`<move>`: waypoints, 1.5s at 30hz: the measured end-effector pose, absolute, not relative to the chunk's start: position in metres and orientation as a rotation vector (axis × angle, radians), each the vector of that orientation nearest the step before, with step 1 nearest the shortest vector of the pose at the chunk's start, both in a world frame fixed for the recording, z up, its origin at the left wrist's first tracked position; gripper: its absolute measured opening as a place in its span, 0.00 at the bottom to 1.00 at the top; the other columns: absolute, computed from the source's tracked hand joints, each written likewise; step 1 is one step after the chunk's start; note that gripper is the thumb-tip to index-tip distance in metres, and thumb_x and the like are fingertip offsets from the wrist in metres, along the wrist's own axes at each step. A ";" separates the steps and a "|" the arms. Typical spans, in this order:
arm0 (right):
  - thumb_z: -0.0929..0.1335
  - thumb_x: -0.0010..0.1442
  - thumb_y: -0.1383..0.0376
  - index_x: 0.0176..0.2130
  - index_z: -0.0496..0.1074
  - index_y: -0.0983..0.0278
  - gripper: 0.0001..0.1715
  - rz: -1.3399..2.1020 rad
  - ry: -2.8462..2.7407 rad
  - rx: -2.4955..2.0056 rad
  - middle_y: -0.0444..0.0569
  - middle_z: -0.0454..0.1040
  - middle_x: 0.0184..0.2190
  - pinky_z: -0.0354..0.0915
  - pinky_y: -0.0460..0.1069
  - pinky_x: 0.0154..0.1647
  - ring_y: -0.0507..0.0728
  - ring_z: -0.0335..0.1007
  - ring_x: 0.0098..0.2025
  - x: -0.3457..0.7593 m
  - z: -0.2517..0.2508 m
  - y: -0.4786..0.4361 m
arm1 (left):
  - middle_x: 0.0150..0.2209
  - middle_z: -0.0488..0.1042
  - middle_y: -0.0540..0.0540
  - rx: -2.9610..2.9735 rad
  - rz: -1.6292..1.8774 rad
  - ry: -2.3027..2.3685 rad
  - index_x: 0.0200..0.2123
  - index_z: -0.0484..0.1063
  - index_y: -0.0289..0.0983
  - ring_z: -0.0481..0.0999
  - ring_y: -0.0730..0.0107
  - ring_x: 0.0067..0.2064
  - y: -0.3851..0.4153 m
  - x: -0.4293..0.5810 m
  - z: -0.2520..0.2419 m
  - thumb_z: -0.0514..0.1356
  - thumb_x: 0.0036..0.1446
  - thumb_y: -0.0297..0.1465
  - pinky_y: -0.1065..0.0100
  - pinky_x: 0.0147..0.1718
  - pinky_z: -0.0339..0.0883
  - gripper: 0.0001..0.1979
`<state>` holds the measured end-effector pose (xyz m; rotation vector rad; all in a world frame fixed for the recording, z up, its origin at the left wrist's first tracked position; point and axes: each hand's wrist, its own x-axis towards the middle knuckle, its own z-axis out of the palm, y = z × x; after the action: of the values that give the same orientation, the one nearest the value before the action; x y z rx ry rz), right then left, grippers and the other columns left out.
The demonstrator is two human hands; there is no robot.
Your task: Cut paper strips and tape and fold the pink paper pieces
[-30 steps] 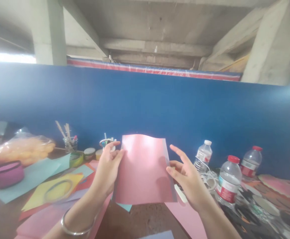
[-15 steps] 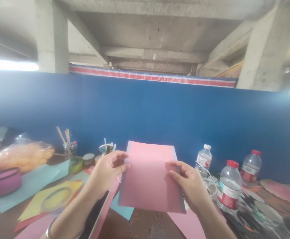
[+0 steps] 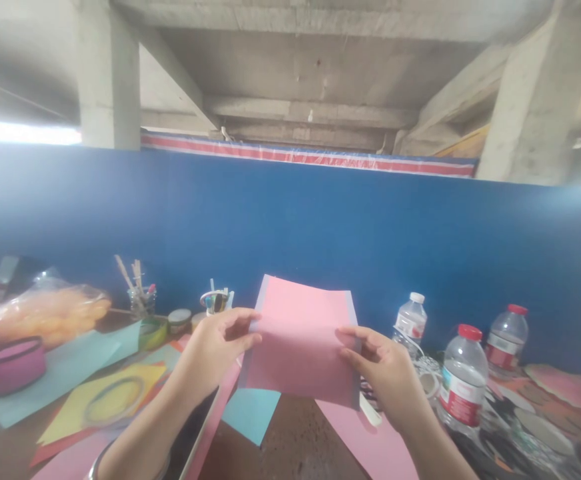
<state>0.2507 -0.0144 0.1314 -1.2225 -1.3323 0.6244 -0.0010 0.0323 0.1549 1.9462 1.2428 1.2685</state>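
Note:
A pink paper sheet [image 3: 298, 357] with greyish strips along its left and right edges is held up in front of me, above the table. My left hand [image 3: 228, 340] pinches its left edge between thumb and fingers. At the opposite edge, my right hand [image 3: 375, 360] grips the sheet in the same way. The sheet bends slightly across the middle, its top leaning away. Beneath it lie a light-blue paper piece [image 3: 252, 413] and another pink sheet [image 3: 370, 443]. A white strip-like object [image 3: 370, 410] shows just below my right hand.
Bottles [image 3: 463, 380] and tape rolls [image 3: 540, 430] crowd the right side. On the left are yellow paper [image 3: 95, 403], a pink round container [image 3: 15, 365], a bag of orange material [image 3: 55, 310] and a jar of sticks [image 3: 142, 300]. A blue partition [image 3: 290, 220] stands behind.
The lower edge of the pink sheet has risen and tilted away, uncovering more of the blue paper and the white strip beneath. Both hands keep their grip on its edges.

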 end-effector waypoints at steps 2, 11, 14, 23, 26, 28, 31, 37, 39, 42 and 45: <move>0.69 0.50 0.59 0.42 0.74 0.62 0.18 0.523 -1.362 -1.277 0.47 0.77 0.30 0.66 0.49 0.29 0.59 0.71 0.33 0.252 0.131 -0.015 | 0.32 0.74 0.50 1.988 1.233 1.318 0.42 0.73 0.41 0.72 0.65 0.36 0.029 0.000 0.157 0.60 0.49 0.36 0.63 0.40 0.64 0.15; 0.62 0.58 0.56 0.45 0.71 0.58 0.17 -0.013 -1.605 -1.365 0.48 0.72 0.37 0.64 0.50 0.33 0.57 0.68 0.33 0.252 0.128 -0.018 | 0.35 0.72 0.49 2.420 1.525 1.352 0.36 0.73 0.42 0.71 0.67 0.37 0.011 0.005 0.159 0.55 0.55 0.31 0.66 0.38 0.63 0.08; 0.65 0.55 0.53 0.45 0.70 0.59 0.20 -0.087 -1.633 -1.327 0.51 0.67 0.38 0.66 0.52 0.35 0.58 0.66 0.36 0.254 0.128 -0.017 | 0.37 0.67 0.48 2.489 1.606 1.335 0.33 0.71 0.42 0.68 0.65 0.41 0.005 0.004 0.161 0.54 0.57 0.31 0.65 0.40 0.62 0.06; 0.72 0.40 0.44 0.62 0.47 0.52 0.57 0.318 -2.027 -1.176 0.51 0.47 0.64 0.48 0.64 0.58 0.70 0.41 0.63 0.244 0.128 -0.039 | 0.42 0.72 0.51 2.456 1.450 1.158 0.35 0.65 0.43 0.62 0.64 0.55 -0.003 0.010 0.158 0.49 0.61 0.34 0.60 0.55 0.49 0.07; 0.63 0.49 0.39 0.60 0.54 0.54 0.44 0.570 -1.879 -0.933 0.51 0.56 0.60 0.48 0.61 0.59 0.66 0.48 0.62 0.245 0.125 -0.032 | 0.40 0.73 0.51 2.261 1.473 1.332 0.36 0.67 0.43 0.69 0.63 0.46 -0.003 0.007 0.161 0.51 0.59 0.39 0.63 0.46 0.57 0.08; 0.53 0.55 0.38 0.56 0.62 0.57 0.40 0.700 -1.695 -0.720 0.53 0.64 0.56 0.49 0.60 0.59 0.64 0.55 0.59 0.249 0.123 -0.023 | 0.36 0.73 0.52 2.101 1.483 1.391 0.36 0.67 0.43 0.71 0.65 0.39 0.002 0.003 0.163 0.52 0.58 0.42 0.67 0.38 0.59 0.10; 0.55 0.55 0.39 0.52 0.66 0.58 0.38 0.884 -1.511 -0.623 0.54 0.71 0.49 0.58 0.59 0.53 0.64 0.64 0.52 0.253 0.123 -0.014 | 0.31 0.74 0.51 1.894 1.487 1.276 0.36 0.68 0.41 0.70 0.67 0.34 0.015 -0.002 0.161 0.54 0.55 0.44 0.70 0.32 0.59 0.13; 0.71 0.47 0.56 0.37 0.77 0.65 0.19 0.778 -1.338 -1.024 0.51 0.78 0.32 0.67 0.49 0.31 0.61 0.72 0.34 0.239 0.125 -0.014 | 0.34 0.75 0.46 1.576 1.290 0.961 0.43 0.69 0.39 0.73 0.65 0.33 0.028 0.002 0.153 0.53 0.54 0.46 0.71 0.27 0.61 0.20; 0.70 0.48 0.53 0.35 0.77 0.67 0.21 0.782 -1.249 -1.072 0.50 0.77 0.27 0.67 0.50 0.30 0.60 0.72 0.31 0.235 0.124 -0.011 | 0.35 0.75 0.44 1.435 1.209 0.810 0.44 0.69 0.38 0.73 0.66 0.31 0.027 0.003 0.153 0.50 0.56 0.48 0.70 0.26 0.62 0.23; 0.70 0.47 0.52 0.37 0.76 0.68 0.24 0.883 -1.187 -1.100 0.51 0.78 0.29 0.68 0.51 0.30 0.61 0.73 0.31 0.236 0.126 -0.010 | 0.32 0.76 0.44 1.397 1.135 0.848 0.44 0.69 0.36 0.73 0.68 0.28 0.029 0.002 0.154 0.57 0.52 0.44 0.72 0.22 0.61 0.21; 0.72 0.45 0.55 0.38 0.75 0.67 0.23 1.010 -1.230 -1.085 0.51 0.78 0.31 0.69 0.51 0.32 0.61 0.74 0.33 0.240 0.133 -0.014 | 0.31 0.76 0.45 1.459 1.182 0.979 0.40 0.71 0.34 0.74 0.66 0.31 0.033 0.001 0.153 0.65 0.45 0.37 0.71 0.27 0.64 0.19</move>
<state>0.2404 -0.0141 0.1326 -1.0846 -1.2301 1.0105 0.0011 0.0334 0.1532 1.4594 0.9790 1.1820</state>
